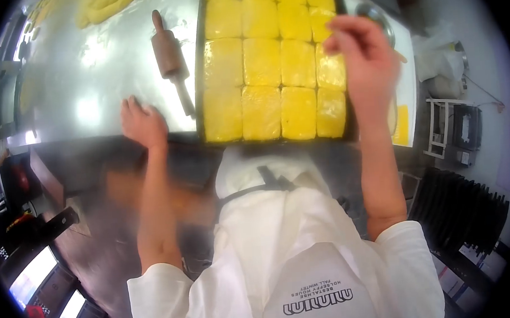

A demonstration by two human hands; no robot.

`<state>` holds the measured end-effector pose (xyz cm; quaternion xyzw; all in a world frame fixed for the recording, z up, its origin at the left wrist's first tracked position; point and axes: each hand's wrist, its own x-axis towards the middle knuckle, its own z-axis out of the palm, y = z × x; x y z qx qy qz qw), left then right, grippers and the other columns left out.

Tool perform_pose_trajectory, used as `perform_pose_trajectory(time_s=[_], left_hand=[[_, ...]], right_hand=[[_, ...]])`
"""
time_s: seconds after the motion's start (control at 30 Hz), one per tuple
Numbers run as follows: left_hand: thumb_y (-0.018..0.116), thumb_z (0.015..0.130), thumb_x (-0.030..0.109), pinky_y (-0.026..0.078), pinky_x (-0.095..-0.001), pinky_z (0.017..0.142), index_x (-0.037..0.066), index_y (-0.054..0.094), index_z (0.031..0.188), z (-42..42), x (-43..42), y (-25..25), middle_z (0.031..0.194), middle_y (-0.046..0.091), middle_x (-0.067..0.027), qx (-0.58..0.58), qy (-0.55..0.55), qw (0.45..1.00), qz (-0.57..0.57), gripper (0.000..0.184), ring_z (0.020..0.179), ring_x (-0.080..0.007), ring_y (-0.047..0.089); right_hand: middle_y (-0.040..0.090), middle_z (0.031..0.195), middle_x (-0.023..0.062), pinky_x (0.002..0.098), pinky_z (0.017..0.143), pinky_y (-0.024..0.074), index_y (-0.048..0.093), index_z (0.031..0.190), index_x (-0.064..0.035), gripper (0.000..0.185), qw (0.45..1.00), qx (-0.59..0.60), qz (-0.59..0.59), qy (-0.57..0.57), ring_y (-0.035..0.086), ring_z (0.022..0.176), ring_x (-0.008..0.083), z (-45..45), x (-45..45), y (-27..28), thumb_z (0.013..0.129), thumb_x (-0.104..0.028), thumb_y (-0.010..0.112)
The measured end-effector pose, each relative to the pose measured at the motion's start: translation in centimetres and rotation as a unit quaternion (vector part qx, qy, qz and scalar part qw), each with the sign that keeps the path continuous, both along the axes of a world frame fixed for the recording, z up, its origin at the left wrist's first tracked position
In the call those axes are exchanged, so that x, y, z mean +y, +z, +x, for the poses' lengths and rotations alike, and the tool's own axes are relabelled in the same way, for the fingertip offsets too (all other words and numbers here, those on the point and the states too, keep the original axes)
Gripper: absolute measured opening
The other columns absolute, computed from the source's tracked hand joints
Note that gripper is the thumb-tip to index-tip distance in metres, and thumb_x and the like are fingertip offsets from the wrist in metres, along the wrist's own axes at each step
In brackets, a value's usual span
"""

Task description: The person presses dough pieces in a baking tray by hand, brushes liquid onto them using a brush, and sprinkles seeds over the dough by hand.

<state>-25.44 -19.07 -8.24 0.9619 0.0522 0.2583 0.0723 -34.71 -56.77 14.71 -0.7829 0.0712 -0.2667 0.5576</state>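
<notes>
Here on the left, the rolling pin [168, 54] is lying on the metal table [89, 76], its long axis running away from the person, the far handle leaning left and the near handle pointing toward the table's front edge. Next along, the dark tray [201, 112] is lying square to the person, its columns of glossy yellow sheets [261, 61] running straight away.

Now the hands! The left hand [144, 124] is coming down at the table's front edge, fingers partly curled and bunched fairly close, fingertips meeting the metal. Over on the right, the right hand [369, 53] is hovering above the tray's right side, fingers bending inward; it's blurring, and I can't tell whether thumb and fingers are pinching anything.

And the layout: the rolling pin is sitting just beyond and to the right of the left hand, apart from it, close beside the tray's left rim. The tray is stretching between the two hands, its right column partly passing under the right hand, with a metal bowl [373, 13] showing just beyond.
</notes>
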Motion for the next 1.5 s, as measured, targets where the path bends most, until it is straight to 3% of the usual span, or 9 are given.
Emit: perform_pose_trajectory(time_s=[0.13,0.2,0.33,0.47,0.67,1.0,1.1,1.33,1.5], left_hand=[[0.060,0.087,0.014,0.044,-0.0522,0.105,0.003,0.064,0.130,-0.1,0.2,0.2,0.141,0.060,-0.0210,0.000,-0.001,1.000,-0.003,0.044,0.128,-0.0402,0.056],[0.060,0.087,0.014,0.044,-0.0524,0.105,0.004,0.064,0.130,-0.3,0.1,0.1,0.141,0.060,-0.0216,-0.002,-0.003,1.000,-0.005,0.044,0.128,-0.0405,0.056],[0.060,0.087,0.014,0.044,-0.0525,0.106,0.004,0.065,0.130,-0.1,0.5,-0.2,0.140,0.060,-0.0221,-0.022,-0.022,0.999,-0.014,0.044,0.127,-0.0404,0.057],[0.061,0.087,0.014,0.045,-0.0524,0.105,0.004,0.065,0.130,0.2,0.2,0.0,0.140,0.060,-0.0229,-0.008,-0.004,1.000,-0.009,0.045,0.126,-0.0412,0.058],[0.051,0.095,0.022,0.037,-0.0484,0.113,0.011,0.062,0.138,-0.1,1.0,-0.9,0.149,0.055,-0.0124,0.017,0.007,1.000,-0.024,0.046,0.138,-0.0345,0.049],[0.058,0.090,0.014,0.041,-0.0521,0.111,0.003,0.062,0.133,0.1,-0.2,0.5,0.144,0.057,-0.0231,0.022,-0.014,1.000,-0.007,0.045,0.132,-0.0416,0.053],[0.056,0.092,0.015,0.040,-0.0521,0.112,0.003,0.061,0.135,-0.1,-0.4,0.7,0.145,0.056,-0.0229,0.040,0.000,0.999,-0.009,0.046,0.133,-0.0417,0.052],[0.056,0.094,0.018,0.037,-0.0516,0.115,0.002,0.059,0.138,-0.2,-0.2,0.8,0.148,0.054,-0.0222,0.053,-0.011,0.998,-0.014,0.046,0.137,-0.0408,0.049],[0.053,0.095,0.021,0.037,-0.0486,0.114,0.008,0.059,0.140,0.1,0.3,0.0,0.151,0.053,-0.0156,0.064,0.007,0.998,-0.013,0.046,0.139,-0.0356,0.048]], right_hand=[[0.073,0.094,0.0081,0.0267,0.084,0.0553,0.070,0.115,-0.0012,0.018,0.995,-0.088,-0.036,-0.012,0.071,0.090,0.0165,2.1,1.3,-6.9,0.099,-0.002,0.062],[0.074,0.102,0.0129,0.0297,0.085,0.0559,0.070,0.117,-0.0014,0.021,0.975,0.170,-0.130,0.067,0.072,0.093,0.0214,3.4,0.6,-12.6,0.098,0.000,0.061],[0.073,0.112,0.0155,0.0322,0.085,0.0557,0.070,0.117,-0.0019,0.022,0.988,0.027,-0.121,-0.089,0.072,0.098,0.0250,3.4,0.0,-10.5,0.097,-0.002,0.062],[0.071,0.116,0.0122,0.0305,0.087,0.0549,0.068,0.118,-0.0028,0.022,0.978,0.134,-0.158,-0.005,0.070,0.104,0.0215,0.4,-2.5,-9.5,0.096,-0.004,0.064],[0.070,0.109,0.0041,0.0282,0.083,0.0524,0.070,0.119,-0.0042,0.024,0.946,0.207,-0.131,-0.213,0.065,0.095,0.0143,-8.4,-12.7,-12.1,0.096,-0.008,0.068],[0.070,0.103,0.0218,0.0407,0.082,0.0536,0.069,0.114,0.0004,0.036,0.834,0.351,-0.397,-0.154,0.069,0.094,0.0353,-18.6,-25.1,-22.9,0.087,-0.021,0.079],[0.072,0.104,0.0199,0.0373,0.076,0.0571,0.070,0.114,0.0024,0.031,0.844,0.393,-0.329,-0.157,0.071,0.088,0.0310,-19.2,-27.0,-22.4,0.089,-0.015,0.076],[0.071,0.102,0.0114,0.0253,0.079,0.0587,0.060,0.129,0.0048,0.033,0.903,0.224,0.335,-0.148,0.069,0.090,0.0159,-14.5,-24.5,-11.2,0.099,-0.006,0.066],[0.071,0.092,0.0073,0.0262,0.071,0.0545,0.067,0.118,0.0033,0.026,0.947,0.264,0.171,0.063,0.067,0.081,0.0126,-7.8,-13.5,-10.3,0.095,-0.008,0.066]])
